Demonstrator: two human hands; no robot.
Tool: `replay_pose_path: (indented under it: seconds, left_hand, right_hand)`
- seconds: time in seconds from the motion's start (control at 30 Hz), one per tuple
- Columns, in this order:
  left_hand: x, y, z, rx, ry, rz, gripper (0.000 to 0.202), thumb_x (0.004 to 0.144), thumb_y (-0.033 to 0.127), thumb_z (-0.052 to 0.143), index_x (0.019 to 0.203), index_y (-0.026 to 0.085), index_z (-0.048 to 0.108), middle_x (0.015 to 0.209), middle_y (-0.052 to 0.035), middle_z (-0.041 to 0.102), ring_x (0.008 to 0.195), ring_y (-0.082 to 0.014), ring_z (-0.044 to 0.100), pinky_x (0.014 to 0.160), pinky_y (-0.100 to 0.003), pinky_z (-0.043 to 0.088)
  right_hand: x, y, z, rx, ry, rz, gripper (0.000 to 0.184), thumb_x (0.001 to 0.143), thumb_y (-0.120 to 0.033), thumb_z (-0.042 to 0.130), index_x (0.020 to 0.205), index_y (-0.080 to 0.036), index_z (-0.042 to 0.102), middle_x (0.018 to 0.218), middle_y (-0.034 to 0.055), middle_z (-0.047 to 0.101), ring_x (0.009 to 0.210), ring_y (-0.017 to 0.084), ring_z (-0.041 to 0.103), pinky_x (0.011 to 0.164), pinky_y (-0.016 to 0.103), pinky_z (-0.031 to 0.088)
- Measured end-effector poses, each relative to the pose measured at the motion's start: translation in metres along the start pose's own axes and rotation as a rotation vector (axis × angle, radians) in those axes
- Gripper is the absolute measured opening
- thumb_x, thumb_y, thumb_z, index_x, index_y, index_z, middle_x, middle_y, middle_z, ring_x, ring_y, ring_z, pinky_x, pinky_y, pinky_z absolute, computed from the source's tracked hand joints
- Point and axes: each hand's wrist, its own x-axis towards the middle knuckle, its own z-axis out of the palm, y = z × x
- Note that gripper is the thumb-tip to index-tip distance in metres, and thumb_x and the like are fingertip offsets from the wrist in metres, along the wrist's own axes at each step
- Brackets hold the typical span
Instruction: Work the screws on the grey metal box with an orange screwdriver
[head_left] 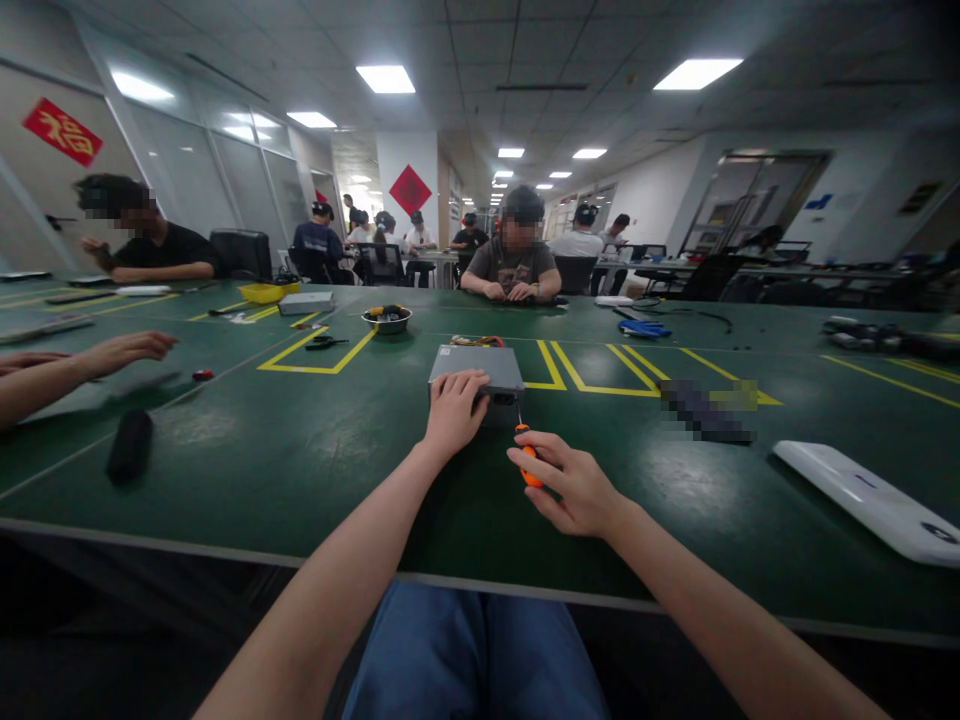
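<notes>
A grey metal computer power supply (pixel 495 366) sits on the green table in front of me, bundled cables showing behind it. My left hand (pixel 454 412) holds it, fingers laid across the top and thumb bent down at the near face. Beside a dark socket on that face, the thin shaft of a screwdriver (pixel 531 466) with an orange and black handle points at the right corner. My right hand (pixel 574 480) has the handle between thumb and fingers. Whether the tip touches a screw is too small to tell.
A white device (pixel 870 500) and a blurred dark object (pixel 705 410) lie to the right. A black case (pixel 130 446) is at the left, near another person's hand (pixel 124 352). Farther back stands a metal bowl (pixel 387 320) with tools. A person sits opposite.
</notes>
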Motion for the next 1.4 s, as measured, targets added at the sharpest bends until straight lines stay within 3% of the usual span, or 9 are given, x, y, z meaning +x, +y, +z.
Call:
replay_pose_path:
  seconds: [0.27, 0.47, 0.7, 0.8, 0.93, 1.17, 1.3, 1.4]
  left_hand:
    - [0.0005, 0.0012, -0.0013, 0.014, -0.015, -0.011, 0.026, 0.084, 0.025, 0.047, 0.11, 0.026, 0.051, 0.12, -0.0018, 0.056, 0.113, -0.0184, 0.047, 0.101, -0.038, 0.026]
    - [0.0002, 0.001, -0.0007, 0.002, 0.002, 0.002, 0.025, 0.084, 0.024, 0.047, 0.109, 0.026, 0.051, 0.12, -0.0012, 0.056, 0.113, -0.018, 0.047, 0.102, -0.038, 0.025]
    - [0.0002, 0.0006, -0.0005, 0.012, -0.013, -0.007, 0.026, 0.084, 0.024, 0.047, 0.11, 0.026, 0.051, 0.121, -0.001, 0.056, 0.114, -0.0176, 0.047, 0.102, -0.038, 0.025]
    - [0.0004, 0.0008, -0.0009, 0.014, -0.017, -0.007, 0.025, 0.085, 0.024, 0.046, 0.11, 0.026, 0.051, 0.121, -0.0008, 0.056, 0.115, -0.0175, 0.046, 0.102, -0.038, 0.025]
    - [0.0004, 0.0007, -0.0011, 0.005, -0.011, 0.003, 0.024, 0.086, 0.025, 0.045, 0.109, 0.026, 0.051, 0.121, -0.0007, 0.056, 0.115, -0.017, 0.046, 0.102, -0.037, 0.025]
    - [0.0002, 0.0009, -0.0018, 0.007, -0.009, -0.002, 0.025, 0.085, 0.025, 0.046, 0.109, 0.026, 0.051, 0.121, -0.0013, 0.056, 0.114, -0.0175, 0.046, 0.102, -0.038, 0.025]
    - [0.0004, 0.0014, -0.0023, 0.009, -0.01, 0.0, 0.025, 0.085, 0.025, 0.045, 0.11, 0.026, 0.051, 0.12, -0.0014, 0.057, 0.114, -0.0178, 0.047, 0.102, -0.038, 0.025]
    - [0.0005, 0.0019, -0.0027, 0.011, -0.016, -0.006, 0.025, 0.085, 0.025, 0.045, 0.109, 0.027, 0.051, 0.121, -0.0012, 0.056, 0.114, -0.0177, 0.047, 0.102, -0.038, 0.026]
  right_hand:
    - [0.0001, 0.0002, 0.0026, 0.048, 0.162, 0.048, 0.029, 0.083, -0.031, 0.053, 0.106, -0.019, 0.04, 0.107, 0.0136, 0.058, 0.089, 0.019, 0.062, 0.067, 0.029, 0.053]
    - [0.0002, -0.0001, -0.0022, 0.026, 0.024, 0.013, 0.035, 0.088, -0.029, 0.04, 0.12, -0.016, 0.041, 0.116, 0.0163, 0.051, 0.1, 0.023, 0.058, 0.075, 0.034, 0.052]
    - [-0.0003, -0.0003, 0.0023, 0.065, 0.141, 0.054, 0.029, 0.082, -0.031, 0.055, 0.106, -0.018, 0.042, 0.107, 0.0136, 0.056, 0.087, 0.019, 0.062, 0.068, 0.03, 0.054]
    - [-0.0003, 0.0005, 0.0022, 0.089, 0.109, 0.043, 0.038, 0.083, -0.038, 0.053, 0.111, -0.016, 0.04, 0.108, 0.0153, 0.056, 0.093, 0.022, 0.06, 0.07, 0.032, 0.054]
    - [0.0013, -0.0004, -0.0013, 0.012, 0.014, 0.0, 0.036, 0.088, -0.03, 0.04, 0.121, -0.014, 0.041, 0.113, 0.0169, 0.052, 0.095, 0.022, 0.059, 0.071, 0.033, 0.052]
    - [0.0002, -0.0009, 0.0038, 0.038, 0.126, 0.046, 0.029, 0.083, -0.034, 0.054, 0.103, -0.018, 0.043, 0.106, 0.0142, 0.057, 0.09, 0.02, 0.061, 0.068, 0.03, 0.053]
    - [-0.0008, 0.0007, 0.0024, 0.094, 0.086, 0.049, 0.038, 0.083, -0.039, 0.051, 0.111, -0.015, 0.04, 0.108, 0.0155, 0.056, 0.095, 0.022, 0.06, 0.072, 0.033, 0.053]
    - [0.0012, -0.0006, -0.0018, 0.03, 0.031, 0.028, 0.037, 0.086, -0.033, 0.042, 0.119, -0.015, 0.042, 0.111, 0.0154, 0.053, 0.093, 0.022, 0.06, 0.072, 0.032, 0.052]
